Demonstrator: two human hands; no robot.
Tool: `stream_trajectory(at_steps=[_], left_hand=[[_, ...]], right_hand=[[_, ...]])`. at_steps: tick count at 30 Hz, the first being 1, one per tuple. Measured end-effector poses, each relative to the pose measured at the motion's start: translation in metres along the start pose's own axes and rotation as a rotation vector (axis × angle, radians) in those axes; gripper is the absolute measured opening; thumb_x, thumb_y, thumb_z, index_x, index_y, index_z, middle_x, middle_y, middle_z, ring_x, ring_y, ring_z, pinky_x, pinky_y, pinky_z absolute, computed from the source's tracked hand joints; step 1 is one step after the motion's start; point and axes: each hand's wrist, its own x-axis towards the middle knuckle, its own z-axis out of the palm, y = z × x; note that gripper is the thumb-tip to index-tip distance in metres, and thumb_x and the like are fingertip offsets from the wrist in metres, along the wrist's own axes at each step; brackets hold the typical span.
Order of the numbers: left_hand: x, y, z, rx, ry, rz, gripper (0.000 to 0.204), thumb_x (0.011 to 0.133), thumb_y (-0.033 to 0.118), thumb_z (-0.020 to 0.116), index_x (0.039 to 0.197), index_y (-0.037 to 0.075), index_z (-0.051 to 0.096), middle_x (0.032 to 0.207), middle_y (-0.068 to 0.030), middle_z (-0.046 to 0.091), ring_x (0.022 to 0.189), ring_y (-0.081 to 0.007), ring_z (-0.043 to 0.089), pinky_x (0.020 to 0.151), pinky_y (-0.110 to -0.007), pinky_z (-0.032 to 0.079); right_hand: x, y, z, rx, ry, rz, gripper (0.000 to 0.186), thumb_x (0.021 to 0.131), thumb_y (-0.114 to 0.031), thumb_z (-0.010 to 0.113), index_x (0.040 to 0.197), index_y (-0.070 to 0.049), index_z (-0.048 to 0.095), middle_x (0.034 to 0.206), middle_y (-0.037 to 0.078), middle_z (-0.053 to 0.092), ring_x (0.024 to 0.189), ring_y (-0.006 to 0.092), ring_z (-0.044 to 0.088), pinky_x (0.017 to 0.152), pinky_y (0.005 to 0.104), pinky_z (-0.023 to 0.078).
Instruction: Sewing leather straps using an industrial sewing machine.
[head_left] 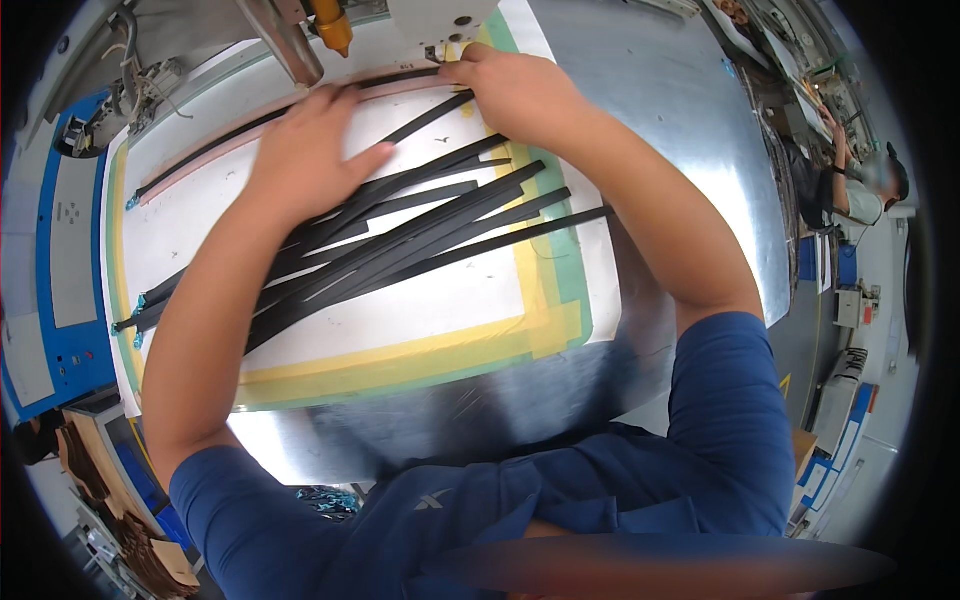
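A long black strip [235,132] lies along a pink guide strip [225,150] on the white sheet [420,285]. My left hand [310,150] rests flat over the middle of that strip, thumb spread away, its fingertips slightly blurred. At the strip's right end, the bent fingers of my right hand [515,90] close together on it; the fingertips partly hide this end. Nearer to me, several loose black strips [400,235] lie in a slanting, overlapping pile, some passing beneath my left hand and forearm. Small blue bits [140,305] show at their left ends.
Above the far edge hang a metal cylinder [285,45], a yellow-orange nozzle [332,28] and a white machine head [430,25], close to both hands. Yellow and green tape [410,355] borders the sheet on a metal table [650,70]. Another person [865,190] works far right.
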Motion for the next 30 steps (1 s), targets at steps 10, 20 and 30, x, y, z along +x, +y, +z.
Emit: stream_trajectory(at_steps=[10,20,30], left_hand=[[-0.103,-0.199,-0.029,0.060,-0.052,-0.092,0.057,0.103,0.039,0.058,0.149,0.005,0.056,0.151,-0.0198,0.056,0.137,-0.0409,0.055,0.114,-0.048,0.044],[-0.118,-0.228,-0.010,-0.013,0.105,-0.061,0.057,0.106,0.039,0.045,0.153,0.009,0.055,0.158,-0.0177,0.053,0.151,-0.0409,0.041,0.125,-0.047,0.030],[-0.117,-0.219,-0.009,-0.022,0.126,-0.070,0.054,0.105,0.036,0.046,0.150,0.007,0.056,0.155,-0.0206,0.055,0.146,-0.0430,0.046,0.123,-0.047,0.034]], right_hand=[[-0.002,0.008,-0.017,-0.019,-0.142,0.202,0.047,0.091,-0.004,0.060,0.136,-0.015,0.068,0.132,0.008,0.067,0.117,0.0306,0.068,0.096,0.0437,0.057],[-0.008,0.025,-0.016,0.247,-0.008,0.209,0.036,0.093,-0.006,0.061,0.128,0.001,0.063,0.128,0.022,0.064,0.124,0.0406,0.061,0.105,0.0453,0.050],[0.002,0.036,-0.003,0.212,0.065,0.180,0.034,0.094,0.002,0.057,0.126,0.002,0.068,0.125,0.024,0.066,0.114,0.0438,0.065,0.102,0.0470,0.052]])
